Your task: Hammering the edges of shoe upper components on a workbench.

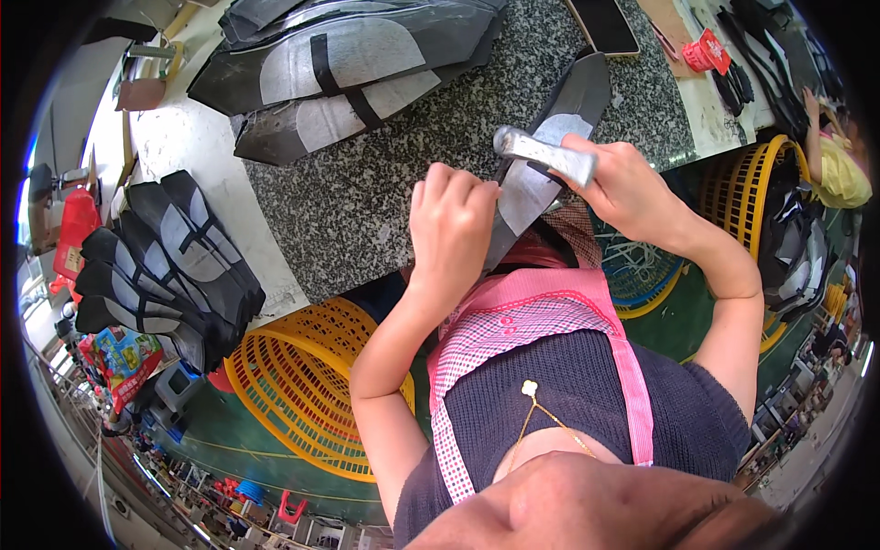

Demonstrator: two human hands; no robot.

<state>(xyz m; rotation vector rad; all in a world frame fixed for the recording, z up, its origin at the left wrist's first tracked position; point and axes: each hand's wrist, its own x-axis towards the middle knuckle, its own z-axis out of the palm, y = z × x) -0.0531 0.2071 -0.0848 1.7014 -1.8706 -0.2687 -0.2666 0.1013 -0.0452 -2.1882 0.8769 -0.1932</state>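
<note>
Above speckled granite worktop, crowded workshop.

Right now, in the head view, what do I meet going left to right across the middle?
Stack of black and grey pieces → yellow basket → left hand → metal tool in the right hand → second yellow basket.
</note>
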